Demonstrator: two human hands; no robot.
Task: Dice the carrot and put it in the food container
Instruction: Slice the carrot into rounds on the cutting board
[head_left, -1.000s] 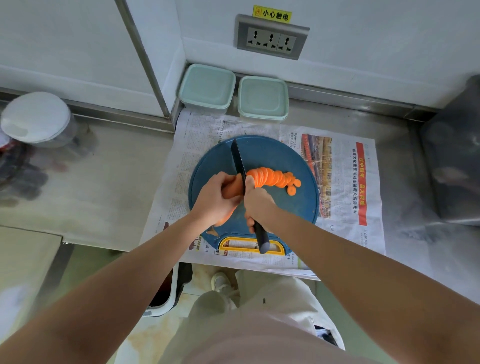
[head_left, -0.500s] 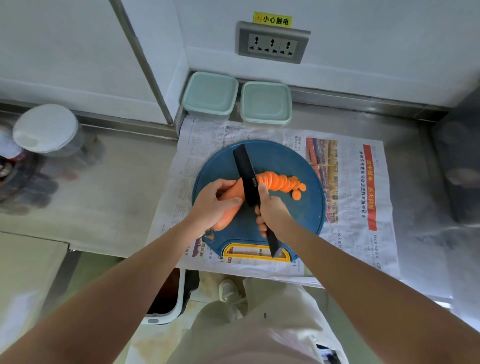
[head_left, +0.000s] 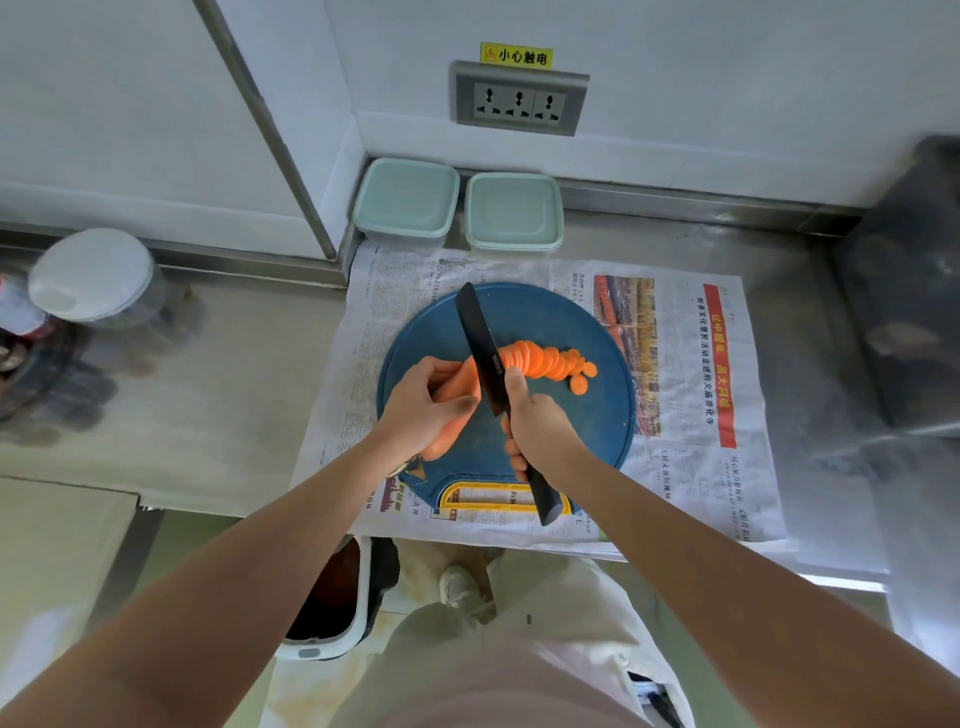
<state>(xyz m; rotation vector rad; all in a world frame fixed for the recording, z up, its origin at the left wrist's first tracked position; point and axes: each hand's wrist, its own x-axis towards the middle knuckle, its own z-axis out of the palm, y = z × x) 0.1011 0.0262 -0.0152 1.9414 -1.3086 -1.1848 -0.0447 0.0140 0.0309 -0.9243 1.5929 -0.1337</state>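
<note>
An orange carrot (head_left: 451, 415) lies on the round blue cutting board (head_left: 597, 415). My left hand (head_left: 423, 400) grips its uncut thick end. My right hand (head_left: 540, 423) grips the handle of a black knife (head_left: 480, 345), whose blade stands across the carrot just right of my left fingers. A row of cut carrot slices (head_left: 545, 361) leans to the right of the blade, with one loose round beside it. Two lidded pale green food containers (head_left: 408, 202) (head_left: 514, 213) stand against the back wall behind the board.
A newspaper (head_left: 691, 364) is spread under the board on the steel counter (head_left: 223, 395). A white-lidded jar (head_left: 96, 278) stands at the far left. A dark steel box (head_left: 909, 291) is at the right. A wall socket (head_left: 519, 98) is above. A bin (head_left: 337, 603) sits on the floor below.
The knife has lifted and tilted so its flat black side shows, and sits a little further left along the carrot. The row of slices is slightly longer.
</note>
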